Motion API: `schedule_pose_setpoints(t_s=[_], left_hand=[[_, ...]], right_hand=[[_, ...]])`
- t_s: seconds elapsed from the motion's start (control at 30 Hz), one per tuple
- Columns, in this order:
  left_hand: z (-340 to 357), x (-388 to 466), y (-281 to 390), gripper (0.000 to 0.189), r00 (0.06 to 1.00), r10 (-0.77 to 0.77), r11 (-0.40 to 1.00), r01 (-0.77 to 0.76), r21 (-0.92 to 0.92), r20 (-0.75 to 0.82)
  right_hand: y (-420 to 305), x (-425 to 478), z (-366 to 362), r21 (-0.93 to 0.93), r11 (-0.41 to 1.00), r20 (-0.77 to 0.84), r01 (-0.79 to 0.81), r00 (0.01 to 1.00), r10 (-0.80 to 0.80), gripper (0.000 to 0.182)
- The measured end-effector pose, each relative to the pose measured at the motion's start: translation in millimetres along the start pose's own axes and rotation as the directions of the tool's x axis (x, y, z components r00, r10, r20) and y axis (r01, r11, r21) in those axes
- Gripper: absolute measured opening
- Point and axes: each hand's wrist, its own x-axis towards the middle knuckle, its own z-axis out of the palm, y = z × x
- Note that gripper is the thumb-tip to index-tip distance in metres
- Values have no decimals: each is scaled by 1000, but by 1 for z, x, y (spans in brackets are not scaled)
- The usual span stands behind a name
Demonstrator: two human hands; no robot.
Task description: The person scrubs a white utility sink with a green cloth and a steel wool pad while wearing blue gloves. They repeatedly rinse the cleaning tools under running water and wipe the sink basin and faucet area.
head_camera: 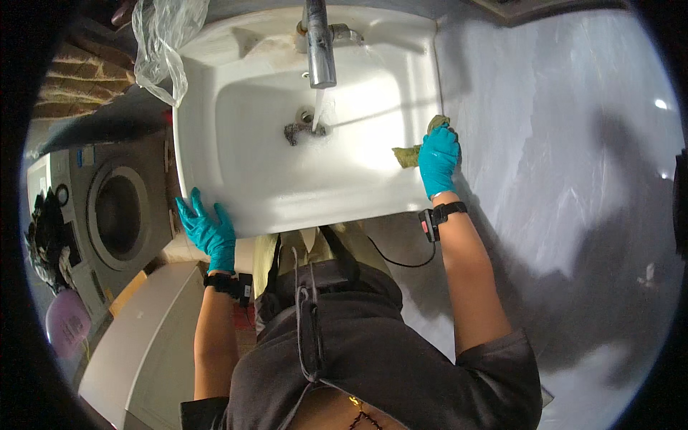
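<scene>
A white washbasin (258,193) lies before me, with water running from its metal faucet (321,59) onto the drain. My right hand (439,156), in a teal rubber glove, grips a greenish cloth (407,156) at the basin's right rim. Part of the cloth sticks out above the fist and part hangs toward the bowl. At the front left corner my left hand (207,228), gloved alike, rests on the rim with its fingers spread and nothing in it. A dark scouring pad or clump (293,133) sits by the drain under the stream.
A clear plastic bag (164,51) hangs over the basin's back left corner. On the left stand a front-loading washing machine (118,209) and a pale cabinet or box (145,328). A grey wall (537,150) rises close along the right side.
</scene>
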Motion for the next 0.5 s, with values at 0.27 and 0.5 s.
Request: schedule_pose_setpoints(t_s=[0.27, 0.5], left_hand=[[-5, 0, -4, 62, 972, 229, 973, -229, -20, 45], [-5, 4, -25, 62, 912, 398, 903, -370, -218, 102]], right_hand=[[-10, -86, -23, -46, 969, -19, -243, 970, 242, 37], [-46, -114, 12, 110, 892, 110, -440, 897, 429, 20]])
